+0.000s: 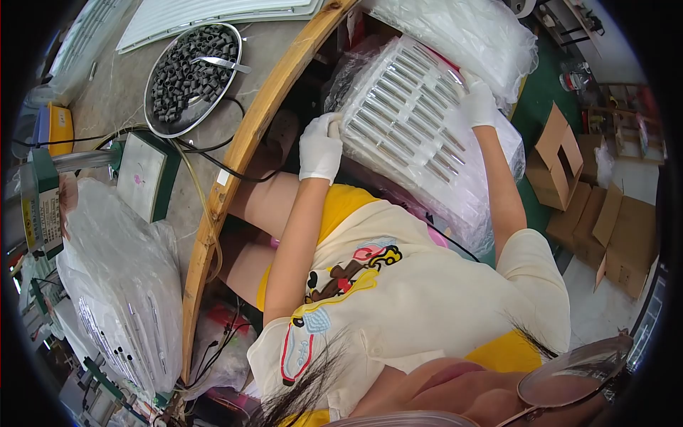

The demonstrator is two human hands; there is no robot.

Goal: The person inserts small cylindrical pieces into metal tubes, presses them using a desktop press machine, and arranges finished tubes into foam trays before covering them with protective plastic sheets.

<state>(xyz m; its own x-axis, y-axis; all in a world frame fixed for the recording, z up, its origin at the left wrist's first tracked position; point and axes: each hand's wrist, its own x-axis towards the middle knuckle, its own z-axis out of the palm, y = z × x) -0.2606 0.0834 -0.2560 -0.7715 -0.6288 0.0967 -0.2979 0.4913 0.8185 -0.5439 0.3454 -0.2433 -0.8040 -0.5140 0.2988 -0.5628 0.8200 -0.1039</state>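
Note:
In the head view a white tray (353,144) holds rows of shiny metal tubes (405,96) and lies tilted on a stack wrapped in clear plastic (509,146). My left hand (320,151), in a white glove, is closed at the tray's left corner with its fingers curled over the edge. My right hand (478,103), also gloved, is at the opposite edge, beside the end of the top row. Its fingers bend over that edge and are partly hidden.
On the bench (267,53) a metal dish (148,107) holds small black sleeves and tweezers (220,64). A wooden bench edge (245,132) runs between it and my lap. Bagged trays (128,299) stand lower left, a green machine (153,171) above them. Cardboard boxes (626,235) are at right.

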